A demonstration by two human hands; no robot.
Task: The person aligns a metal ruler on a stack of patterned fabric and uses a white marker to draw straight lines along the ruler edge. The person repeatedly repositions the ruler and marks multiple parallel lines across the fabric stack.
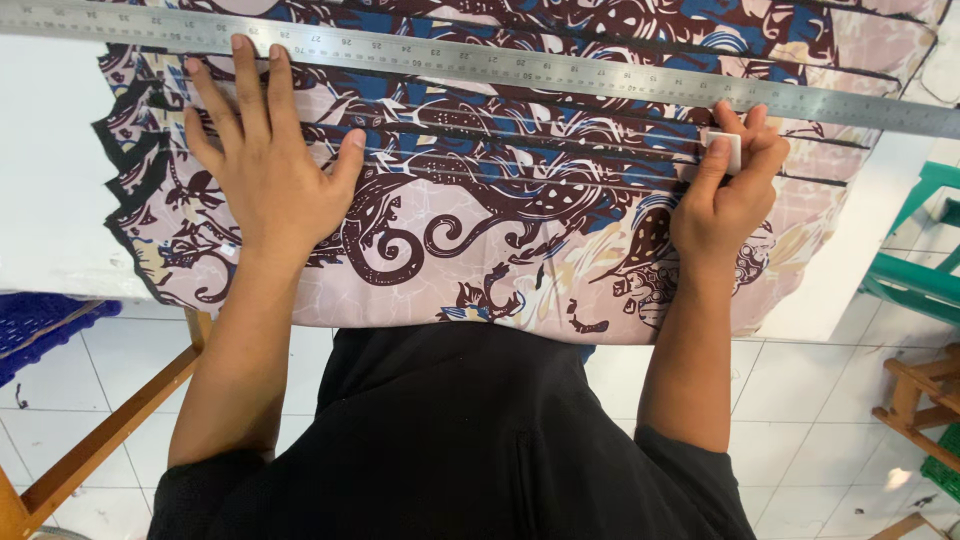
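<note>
Your left hand [262,150] lies flat and open on the patterned fabric [480,230], palm down, fingers spread; the fingertips reach up to the long metal ruler [520,65] and touch its lower edge, so this hand grips nothing and only presses. The ruler lies across the upper part of the fabric, a little slanted, lower toward your right side. Your right hand [725,195] is at the other end, just under the ruler, and its fingers close narrowly around a small white flat piece [727,150], which looks like a marking chalk; the piece touches the fabric right beside the lower edge of the ruler. The fabric is a stack of several layers, pink-beige with dark brown swirls and blue areas, and you see the stepped layer edges left of your left hand. It rests on a white table [45,200], and its near edge hangs over the table toward your body. Below the fabric you see your black shirt [450,440] and the white tiled floor [820,430]. A green frame [915,275] stands right of the fabric and a blue crate [45,330] sits below its left corner.
</note>
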